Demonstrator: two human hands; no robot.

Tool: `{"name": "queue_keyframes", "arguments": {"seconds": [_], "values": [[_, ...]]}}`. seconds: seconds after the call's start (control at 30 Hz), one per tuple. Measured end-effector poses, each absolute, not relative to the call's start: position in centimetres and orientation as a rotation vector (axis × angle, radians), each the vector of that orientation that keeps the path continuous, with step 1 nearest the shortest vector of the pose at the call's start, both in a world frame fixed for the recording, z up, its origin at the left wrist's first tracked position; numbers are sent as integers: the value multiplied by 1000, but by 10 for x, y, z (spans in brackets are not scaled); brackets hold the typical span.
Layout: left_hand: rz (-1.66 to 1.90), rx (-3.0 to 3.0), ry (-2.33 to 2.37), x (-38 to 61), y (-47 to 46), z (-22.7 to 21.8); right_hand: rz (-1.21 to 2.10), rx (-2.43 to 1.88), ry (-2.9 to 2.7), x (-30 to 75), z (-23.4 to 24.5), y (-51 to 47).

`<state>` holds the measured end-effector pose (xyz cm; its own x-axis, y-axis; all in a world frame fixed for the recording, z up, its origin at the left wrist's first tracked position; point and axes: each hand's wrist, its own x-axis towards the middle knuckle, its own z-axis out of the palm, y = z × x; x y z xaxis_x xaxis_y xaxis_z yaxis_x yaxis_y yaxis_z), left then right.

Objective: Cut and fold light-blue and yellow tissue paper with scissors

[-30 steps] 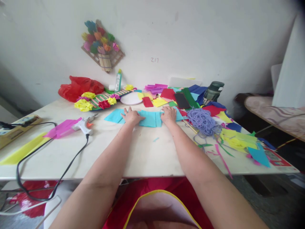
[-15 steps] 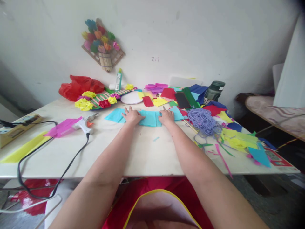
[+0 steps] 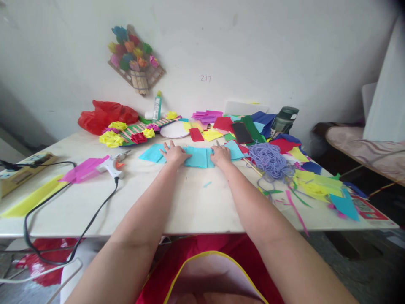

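Observation:
A strip of light-blue crepe paper (image 3: 198, 157), marked by crosswise creases or edges, lies flat across the table. My left hand (image 3: 174, 154) rests on its left part with the fingers spread. Near the right part, my right hand (image 3: 220, 155) presses down with curled fingers. A small grey pointed tip shows just behind that hand; the rest of it is hidden, so I cannot tell what it belongs to. Another light-blue piece (image 3: 234, 150) extends past my right hand. A small blue scrap (image 3: 207, 184) lies in front of the strip.
A hot glue gun (image 3: 110, 166) with a black cord and a power strip (image 3: 28, 171) are at left. Behind stands a paper-flower craft (image 3: 133, 133) beside a white disc (image 3: 174, 130). Purple yarn (image 3: 270, 160), coloured paper (image 3: 318, 184) and a dark-green jar (image 3: 284, 120) crowd the right.

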<state>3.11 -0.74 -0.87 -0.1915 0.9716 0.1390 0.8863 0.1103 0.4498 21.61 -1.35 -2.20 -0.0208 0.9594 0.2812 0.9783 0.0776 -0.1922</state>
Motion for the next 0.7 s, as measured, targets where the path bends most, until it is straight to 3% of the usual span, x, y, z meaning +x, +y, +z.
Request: {"name": "queue_keyframes", "arguments": {"seconds": [0.27, 0.37, 0.53, 0.7], "values": [[652, 1801, 2113, 34, -5, -12, -69, -1901, -2007, 215, -22, -15], [867, 1822, 2087, 31, -3, -12, 5, -1864, -1926, 215, -22, -13], [1463, 1989, 1550, 22, 4, -11, 413, -1641, -1594, 220, -26, -1], [1467, 1665, 1168, 24, 3, -10, 794, -1201, -1242, 224, -27, 7]]}}
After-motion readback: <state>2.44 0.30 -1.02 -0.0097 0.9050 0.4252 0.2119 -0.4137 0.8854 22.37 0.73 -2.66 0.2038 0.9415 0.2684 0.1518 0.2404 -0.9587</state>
